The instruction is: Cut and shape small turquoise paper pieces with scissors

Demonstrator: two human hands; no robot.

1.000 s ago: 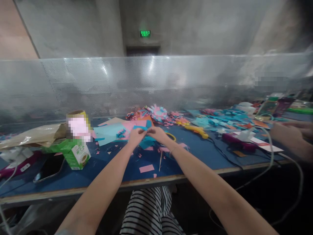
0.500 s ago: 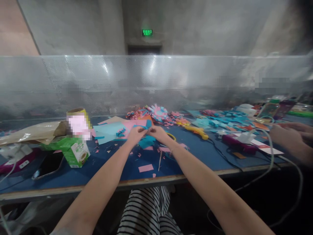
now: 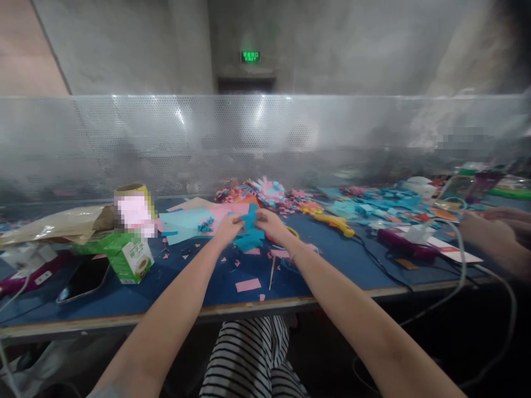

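Observation:
Between my two hands is a piece of blue paper (image 3: 249, 219) with an uneven, cut-looking outline. My left hand (image 3: 230, 227) pinches its left edge, and my right hand (image 3: 267, 223) pinches its right edge. Just below the hands, more blue paper (image 3: 249, 241) lies on the table. Light blue sheets (image 3: 185, 223) and pink paper (image 3: 219, 210) lie left of and behind my left hand, with a small cluster of curled blue strips (image 3: 205, 224) on top. A pink and white paper flower (image 3: 270, 190) sits behind my hands.
A yellow glue gun (image 3: 335, 224) with a black cord lies to the right. At left stand a green box (image 3: 130, 260) and a phone (image 3: 84, 279). A purple power strip (image 3: 404, 243) and another person's hands (image 3: 493, 235) are at far right. Paper scraps litter the blue table (image 3: 174, 293).
My hands have moved slightly apart, and more of the blue paper shows between them. The view has shifted very slightly.

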